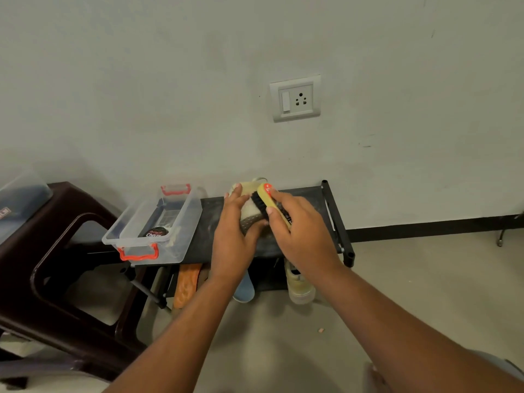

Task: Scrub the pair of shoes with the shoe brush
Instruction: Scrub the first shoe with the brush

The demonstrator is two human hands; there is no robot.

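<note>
A pale cream shoe (249,207) stands on the top of a black shoe rack (309,198). My left hand (234,231) grips it from the left side, fingers curled over it. My right hand (300,231) holds a yellow-backed shoe brush (269,198) with black bristles, which press against the shoe's right side. A second pale shoe (297,285) sits on the rack's lower level, below my right wrist.
A clear plastic box (136,222) with red handles holds a polish tin (154,232) at the rack's left end. A dark brown plastic chair (51,251) stands at the left. An orange sole (185,285) and a blue shoe (245,290) lie under the rack. A wall socket (295,97) is above.
</note>
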